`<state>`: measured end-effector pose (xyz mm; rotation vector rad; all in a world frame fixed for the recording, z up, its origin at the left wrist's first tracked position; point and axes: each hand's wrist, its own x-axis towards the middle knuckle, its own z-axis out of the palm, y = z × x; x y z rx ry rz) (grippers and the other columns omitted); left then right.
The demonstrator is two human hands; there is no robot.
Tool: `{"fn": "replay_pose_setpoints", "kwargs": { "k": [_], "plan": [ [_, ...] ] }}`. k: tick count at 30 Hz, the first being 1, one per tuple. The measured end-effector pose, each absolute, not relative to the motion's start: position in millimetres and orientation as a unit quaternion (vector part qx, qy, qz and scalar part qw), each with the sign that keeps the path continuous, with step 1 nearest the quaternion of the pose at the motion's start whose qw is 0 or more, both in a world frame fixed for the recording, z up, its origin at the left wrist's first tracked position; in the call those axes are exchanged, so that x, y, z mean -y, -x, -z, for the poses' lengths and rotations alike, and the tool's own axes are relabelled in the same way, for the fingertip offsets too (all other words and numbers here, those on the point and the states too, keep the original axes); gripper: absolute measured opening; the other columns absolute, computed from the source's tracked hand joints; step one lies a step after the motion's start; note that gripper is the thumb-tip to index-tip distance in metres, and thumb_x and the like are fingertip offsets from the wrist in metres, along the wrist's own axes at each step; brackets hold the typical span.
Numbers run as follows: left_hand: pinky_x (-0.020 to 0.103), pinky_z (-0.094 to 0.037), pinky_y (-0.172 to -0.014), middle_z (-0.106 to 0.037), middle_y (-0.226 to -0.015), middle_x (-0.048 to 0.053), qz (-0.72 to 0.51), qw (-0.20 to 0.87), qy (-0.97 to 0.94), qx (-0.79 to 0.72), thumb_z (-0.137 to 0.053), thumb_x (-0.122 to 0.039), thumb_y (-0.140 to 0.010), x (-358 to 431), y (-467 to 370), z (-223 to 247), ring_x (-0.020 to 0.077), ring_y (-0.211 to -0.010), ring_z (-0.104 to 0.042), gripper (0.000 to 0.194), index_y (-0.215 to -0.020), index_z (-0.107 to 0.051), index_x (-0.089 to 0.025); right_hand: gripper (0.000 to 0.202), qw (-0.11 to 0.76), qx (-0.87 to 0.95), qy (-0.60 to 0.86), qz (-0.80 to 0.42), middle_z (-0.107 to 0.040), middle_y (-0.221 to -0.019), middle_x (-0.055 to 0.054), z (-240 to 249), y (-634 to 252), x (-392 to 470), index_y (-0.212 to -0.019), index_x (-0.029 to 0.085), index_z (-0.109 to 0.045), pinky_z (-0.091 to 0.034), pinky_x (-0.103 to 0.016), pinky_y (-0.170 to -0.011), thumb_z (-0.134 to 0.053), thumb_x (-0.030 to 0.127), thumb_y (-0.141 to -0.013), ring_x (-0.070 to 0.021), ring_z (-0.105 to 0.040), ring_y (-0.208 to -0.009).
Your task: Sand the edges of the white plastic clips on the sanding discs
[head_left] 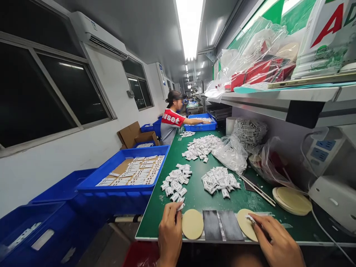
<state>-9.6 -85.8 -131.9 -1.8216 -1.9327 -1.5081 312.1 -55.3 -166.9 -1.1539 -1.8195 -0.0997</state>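
Note:
My left hand (170, 231) pinches a small white plastic part (181, 207) between thumb and fingers, left of a round pale-yellow disc (192, 224). On the right, my right hand (278, 237) grips another small white plastic part (250, 219) over a second pale-yellow disc (245, 227); whether it touches the disc I cannot tell. Two dark grey rectangular pads (211, 225) lie between the discs along the table's front edge. Beyond my hands are a smaller left pile of white plastic parts (176, 181) and a right pile of them (219, 181).
A larger heap of white parts (201, 146) and a plastic bag (233, 152) lie farther back on the green table (191, 202). Metal tweezers (257, 189) and stacked discs (293, 200) are at right. A blue crate (116, 189) stands left. A co-worker (174, 118) reaches into another blue tray (201, 127).

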Motion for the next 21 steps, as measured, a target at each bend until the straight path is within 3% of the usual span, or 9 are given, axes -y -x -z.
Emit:
{"fn": "replay_pose_setpoints", "kwargs": {
  "k": [5,9,13,21],
  "plan": [
    [0.027,-0.054,-0.074,-0.069,-0.096,0.005,0.489,0.114,0.614,0.609,-0.051,-0.018,-0.095,85,9,132,0.0189,-0.088,-0.070,0.022,-0.105,-0.069,-0.023,0.020,0.524,0.705,0.477,-0.013,-0.073,-0.098,-0.004,155,-304,56,-0.108,0.024,-0.070,-0.049,-0.035,-0.084,-0.056,0.033,-0.097,-0.0215,-0.068,-0.089],
    [0.032,-0.053,-0.078,-0.069,-0.098,0.007,0.478,0.099,0.622,0.612,-0.051,-0.019,-0.093,87,12,128,0.0221,-0.091,-0.068,0.021,-0.104,-0.069,-0.021,0.021,0.516,0.697,0.492,-0.072,-0.072,-0.096,-0.005,137,-310,80,-0.103,0.025,-0.072,-0.053,-0.034,-0.081,-0.055,0.035,-0.097,-0.0210,-0.067,-0.090],
    [0.034,-0.051,-0.085,-0.068,-0.103,0.009,0.462,0.079,0.624,0.626,-0.050,-0.020,-0.094,86,12,130,0.0235,-0.097,-0.066,0.023,-0.107,-0.069,-0.019,0.024,0.528,0.639,0.549,-0.106,-0.071,-0.105,-0.007,129,-336,127,-0.110,0.022,-0.071,-0.053,-0.031,-0.078,-0.056,0.036,-0.097,-0.0190,-0.065,-0.089],
    [0.036,-0.049,-0.083,-0.067,-0.101,0.011,0.480,0.111,0.597,0.633,-0.052,-0.022,-0.091,86,1,128,0.0241,-0.094,-0.064,0.024,-0.108,-0.068,-0.016,0.026,0.543,0.541,0.638,-0.079,-0.073,-0.098,-0.004,135,-390,223,-0.103,0.024,-0.074,-0.051,-0.025,-0.060,-0.064,0.044,-0.090,-0.0181,-0.066,-0.077]
  ]
}}
